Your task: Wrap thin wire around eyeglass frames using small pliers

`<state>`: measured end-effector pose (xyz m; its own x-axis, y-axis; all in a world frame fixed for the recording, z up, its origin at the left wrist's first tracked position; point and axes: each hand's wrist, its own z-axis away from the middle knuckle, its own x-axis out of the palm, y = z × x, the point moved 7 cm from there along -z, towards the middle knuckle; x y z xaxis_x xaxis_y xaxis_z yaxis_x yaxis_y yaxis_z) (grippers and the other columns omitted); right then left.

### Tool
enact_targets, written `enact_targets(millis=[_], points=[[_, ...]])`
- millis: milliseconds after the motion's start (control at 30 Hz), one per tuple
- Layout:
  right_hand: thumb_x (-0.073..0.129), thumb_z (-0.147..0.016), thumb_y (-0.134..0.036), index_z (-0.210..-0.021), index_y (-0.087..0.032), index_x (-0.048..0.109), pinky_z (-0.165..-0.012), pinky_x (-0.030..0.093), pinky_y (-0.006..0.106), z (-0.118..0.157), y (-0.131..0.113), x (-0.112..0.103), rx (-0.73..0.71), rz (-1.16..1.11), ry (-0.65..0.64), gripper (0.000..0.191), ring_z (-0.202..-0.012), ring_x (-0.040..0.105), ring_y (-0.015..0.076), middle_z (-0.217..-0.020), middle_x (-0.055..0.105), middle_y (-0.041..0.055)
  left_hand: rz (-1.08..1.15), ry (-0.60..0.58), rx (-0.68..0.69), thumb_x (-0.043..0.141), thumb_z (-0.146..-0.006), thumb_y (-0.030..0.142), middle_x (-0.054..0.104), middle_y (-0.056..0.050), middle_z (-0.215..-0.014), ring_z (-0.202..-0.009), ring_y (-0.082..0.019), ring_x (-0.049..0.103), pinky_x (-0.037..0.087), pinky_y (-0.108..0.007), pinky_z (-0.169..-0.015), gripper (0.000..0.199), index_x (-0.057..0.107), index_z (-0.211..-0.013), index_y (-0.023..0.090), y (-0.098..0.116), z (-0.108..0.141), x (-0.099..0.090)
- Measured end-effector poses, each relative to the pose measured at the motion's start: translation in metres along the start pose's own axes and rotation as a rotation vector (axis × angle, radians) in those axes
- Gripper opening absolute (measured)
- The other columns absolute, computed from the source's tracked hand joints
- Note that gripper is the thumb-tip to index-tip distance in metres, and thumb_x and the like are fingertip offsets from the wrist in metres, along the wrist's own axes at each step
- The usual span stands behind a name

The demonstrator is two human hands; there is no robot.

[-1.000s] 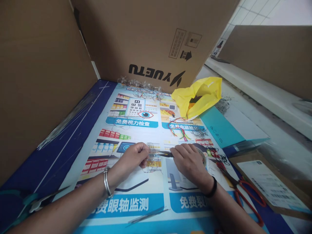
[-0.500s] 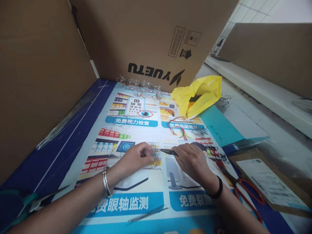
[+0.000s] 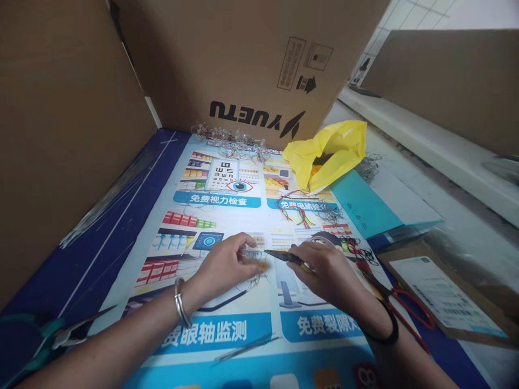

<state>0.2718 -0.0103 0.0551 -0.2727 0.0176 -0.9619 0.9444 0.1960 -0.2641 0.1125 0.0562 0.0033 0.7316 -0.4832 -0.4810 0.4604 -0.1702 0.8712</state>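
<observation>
My left hand (image 3: pixel 221 267), a silver bangle at its wrist, pinches a small tangle of thin wire (image 3: pixel 255 255) over the printed poster (image 3: pixel 270 292). Some loose strands hang below its fingers. In my right hand (image 3: pixel 330 267) is a pair of needle-nose pliers (image 3: pixel 279 255) with dark jaws and a bit of yellow handle showing. Their tip points left and meets or nearly meets the wire; whether the jaws grip it I cannot tell. Straight pieces of wire (image 3: pixel 247 348) lie on the poster nearer to me.
Cardboard walls (image 3: pixel 243 65) stand behind and left. Clear tangled bits (image 3: pixel 231 138) line the back. At right are a yellow bag (image 3: pixel 344 156), a teal box (image 3: pixel 365 208), red-handled scissors (image 3: pixel 413 308) and a labelled packet (image 3: pixel 450 294). Green-handled scissors (image 3: pixel 52 335) lie front left.
My right hand has turned, so the pliers now show more of their jaws and yellow handle. The left fingers have opened slightly around the wire. The view has shifted a little.
</observation>
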Motion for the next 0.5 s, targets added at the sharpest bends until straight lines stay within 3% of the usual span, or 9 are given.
enact_targets(millis=[233, 500], points=[[0.055, -0.077, -0.023, -0.064, -0.017, 0.056, -0.048, 0.026, 0.021, -0.001, 0.004, 0.009, 0.060, -0.300, -0.139, 0.015, -0.052, 0.043, 0.0077, -0.056, 0.050, -0.0046, -0.066, 0.112, -0.025, 0.066, -0.064, 0.033, 0.050, 0.005, -0.058, -0.053, -0.012, 0.043, 0.025, -0.024, -0.051, 0.022, 0.062, -0.083, 0.023, -0.001, -0.001, -0.003], [0.053, -0.079, -0.024, -0.077, -0.016, 0.063, -0.051, 0.032, 0.020, -0.003, 0.011, 0.030, 0.119, -0.631, -0.260, 0.013, -0.057, 0.045, 0.0081, -0.062, 0.052, -0.0037, -0.120, 0.175, 0.009, 0.061, -0.070, 0.029, 0.051, 0.005, -0.056, -0.054, -0.013, 0.047, 0.029, -0.024, -0.055, 0.015, 0.064, -0.084, 0.024, 0.003, 0.002, -0.006]])
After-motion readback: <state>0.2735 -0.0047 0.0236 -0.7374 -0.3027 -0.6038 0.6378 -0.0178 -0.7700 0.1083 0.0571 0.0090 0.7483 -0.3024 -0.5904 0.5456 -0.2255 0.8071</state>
